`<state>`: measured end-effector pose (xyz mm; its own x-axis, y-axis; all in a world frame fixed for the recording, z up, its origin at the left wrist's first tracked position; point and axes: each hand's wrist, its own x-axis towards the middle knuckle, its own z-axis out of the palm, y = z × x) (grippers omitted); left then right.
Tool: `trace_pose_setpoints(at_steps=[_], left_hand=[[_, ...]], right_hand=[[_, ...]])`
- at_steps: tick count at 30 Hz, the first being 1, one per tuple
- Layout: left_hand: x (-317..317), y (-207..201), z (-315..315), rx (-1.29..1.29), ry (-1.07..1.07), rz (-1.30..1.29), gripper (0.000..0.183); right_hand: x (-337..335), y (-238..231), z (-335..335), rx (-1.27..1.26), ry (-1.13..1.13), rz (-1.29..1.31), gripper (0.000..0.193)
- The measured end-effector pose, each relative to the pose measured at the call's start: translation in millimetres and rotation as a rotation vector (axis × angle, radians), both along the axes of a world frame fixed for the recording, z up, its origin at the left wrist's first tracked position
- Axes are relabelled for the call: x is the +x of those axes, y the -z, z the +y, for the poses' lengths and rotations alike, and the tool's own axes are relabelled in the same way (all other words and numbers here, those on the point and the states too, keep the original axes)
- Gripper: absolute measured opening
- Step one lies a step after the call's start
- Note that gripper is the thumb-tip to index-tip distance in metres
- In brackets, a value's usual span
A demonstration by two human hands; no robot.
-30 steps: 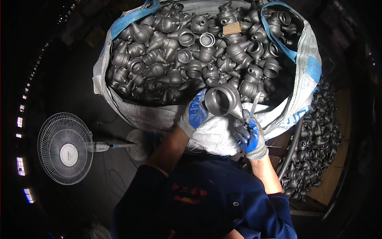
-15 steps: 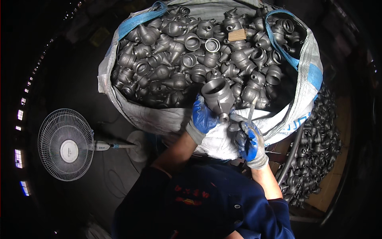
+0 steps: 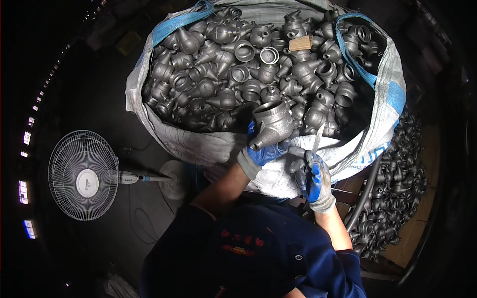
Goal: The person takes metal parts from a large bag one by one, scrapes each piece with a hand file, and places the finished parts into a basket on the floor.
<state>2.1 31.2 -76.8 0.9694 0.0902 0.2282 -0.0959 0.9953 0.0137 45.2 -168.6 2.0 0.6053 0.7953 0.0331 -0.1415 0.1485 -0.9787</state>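
In my left hand (image 3: 262, 155), gloved in blue and grey, is a grey metal casting (image 3: 274, 122) with a wide round mouth and a narrow spout-like end. Its mouth faces up and away, and the narrow end points toward me, to the left. My right hand (image 3: 313, 178), in a similar glove, is closed around a narrow flat metal tool (image 3: 318, 137), perhaps a file, whose tip points up. That tool stands apart from the casting, to its right. Beneath both hands is the near side of a large white woven bag (image 3: 189, 147), filled with similar castings (image 3: 226, 99).
A piece of brown cardboard (image 3: 300, 43) lies on the castings. Blue straps (image 3: 181, 24) loop over the bag's rim. At the left stands a white fan (image 3: 87, 183). More castings (image 3: 392, 198) are heaped at the right, beside a dark curved bar (image 3: 365, 198).
My left hand has turned the casting, so its narrow end now swings left and toward me. The right hand keeps the tool in nearly the same place. The whole view has shifted slightly.
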Motion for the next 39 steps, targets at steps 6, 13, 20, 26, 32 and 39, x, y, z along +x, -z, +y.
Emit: trace_pose_setpoints(at_steps=[6,13,20,26,32,39], left_hand=[[-11.0,-26.0,-5.0,0.032,-0.112,0.135,0.073],[-5.2,-37.0,-10.2,0.236,-0.312,0.334,0.074],[-9.7,-27.8,-14.8,0.343,-0.393,0.435,0.055],[-13.0,-9.4,-7.6,0.365,-0.398,0.228,0.043],[-18.2,-15.1,-3.0,0.357,-0.322,0.253,0.038],[-9.3,-35.1,-0.6,0.735,-0.523,0.431,0.035]], right_hand=[[1.4,1.6,-0.6,0.041,-0.072,0.253,0.051],[-4.8,-10.1,2.7,-0.017,0.046,0.361,0.038],[-5.2,-5.2,2.5,-0.075,0.069,0.306,0.035],[-5.3,3.7,4.3,-0.107,0.154,0.377,0.033],[1.7,12.2,-1.4,-0.002,0.145,0.386,0.037],[8.9,19.1,-14.0,0.034,0.148,0.444,0.027]])
